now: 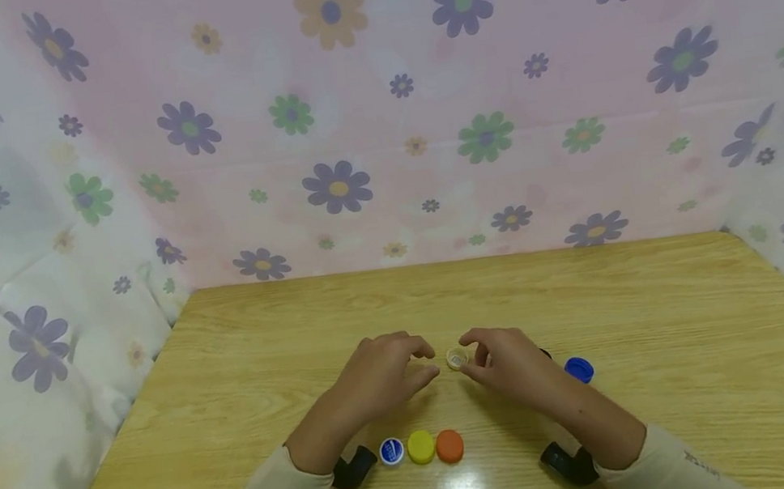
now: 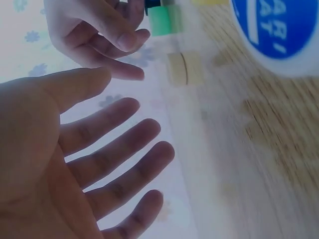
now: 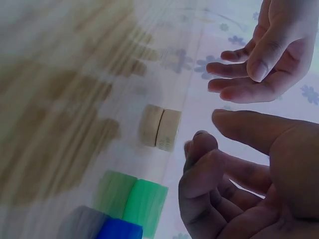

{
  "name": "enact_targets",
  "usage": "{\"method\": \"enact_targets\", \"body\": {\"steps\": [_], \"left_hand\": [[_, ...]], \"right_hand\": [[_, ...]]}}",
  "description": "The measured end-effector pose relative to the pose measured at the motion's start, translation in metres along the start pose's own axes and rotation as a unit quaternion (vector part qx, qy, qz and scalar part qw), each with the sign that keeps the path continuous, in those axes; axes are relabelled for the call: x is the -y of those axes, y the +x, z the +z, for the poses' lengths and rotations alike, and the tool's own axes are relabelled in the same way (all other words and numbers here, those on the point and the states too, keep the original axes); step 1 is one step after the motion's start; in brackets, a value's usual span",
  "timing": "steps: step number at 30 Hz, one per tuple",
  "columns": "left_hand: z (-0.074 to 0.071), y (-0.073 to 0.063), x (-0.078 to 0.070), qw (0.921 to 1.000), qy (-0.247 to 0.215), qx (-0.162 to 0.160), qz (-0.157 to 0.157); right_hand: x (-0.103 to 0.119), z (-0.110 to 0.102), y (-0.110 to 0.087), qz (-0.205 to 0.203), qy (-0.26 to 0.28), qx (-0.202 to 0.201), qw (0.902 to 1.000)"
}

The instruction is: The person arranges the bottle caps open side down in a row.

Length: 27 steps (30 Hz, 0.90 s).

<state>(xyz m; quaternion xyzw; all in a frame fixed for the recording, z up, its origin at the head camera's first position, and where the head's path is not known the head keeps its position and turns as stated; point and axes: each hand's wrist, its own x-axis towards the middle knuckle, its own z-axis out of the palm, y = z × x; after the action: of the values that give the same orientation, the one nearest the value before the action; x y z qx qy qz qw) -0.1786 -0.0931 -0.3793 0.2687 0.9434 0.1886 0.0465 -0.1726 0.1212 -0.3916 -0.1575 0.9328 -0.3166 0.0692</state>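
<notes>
A cream bottle cap (image 1: 457,359) rests on the table between both hands, its hollow side up. My left hand (image 1: 381,370) hovers just left of it, fingers relaxed and apart, holding nothing; the left wrist view shows its spread fingers (image 2: 132,172). On the other side, my right hand (image 1: 512,358) has thumb and forefinger parted right at the cap's edge in the head view. Its other fingers curl loosely in the right wrist view, with nothing in them. Beyond that hand stand a green cap (image 3: 145,206) and a blue cap (image 1: 580,370); the head view hides the green one.
Nearer the person, a white cap with blue print (image 1: 391,451), a yellow cap (image 1: 421,447) and an orange cap (image 1: 449,446) form a row. A dark object (image 1: 546,353) peeks out behind the right hand. Flowered cloth (image 1: 413,177) encloses the wooden table (image 1: 283,315).
</notes>
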Motion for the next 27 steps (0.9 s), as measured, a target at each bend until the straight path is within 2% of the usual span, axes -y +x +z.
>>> {"method": "enact_targets", "body": {"steps": [5, 10, 13, 20, 27], "left_hand": [[0.0028, 0.0045, 0.002, 0.9996, -0.005, 0.023, -0.012], [0.005, 0.0064, 0.0037, 0.9991, -0.006, 0.041, -0.011], [0.0069, 0.0063, 0.0045, 0.9986, 0.001, 0.052, -0.003], [0.0092, 0.0032, 0.0044, 0.996, 0.028, 0.076, 0.037], [0.0086, 0.0006, 0.0024, 0.9953, 0.021, 0.084, 0.043]], "right_hand": [[-0.0012, 0.0054, 0.0067, 0.018, -0.003, 0.016, 0.9997], [-0.0033, 0.0077, 0.0081, 0.026, -0.007, 0.021, 0.9994], [-0.004, 0.0083, 0.0079, 0.024, -0.009, 0.023, 0.9994], [-0.0036, 0.0087, 0.0082, 0.027, -0.004, 0.033, 0.9991], [-0.0021, 0.0111, 0.0098, 0.029, -0.006, 0.038, 0.9988]]}}
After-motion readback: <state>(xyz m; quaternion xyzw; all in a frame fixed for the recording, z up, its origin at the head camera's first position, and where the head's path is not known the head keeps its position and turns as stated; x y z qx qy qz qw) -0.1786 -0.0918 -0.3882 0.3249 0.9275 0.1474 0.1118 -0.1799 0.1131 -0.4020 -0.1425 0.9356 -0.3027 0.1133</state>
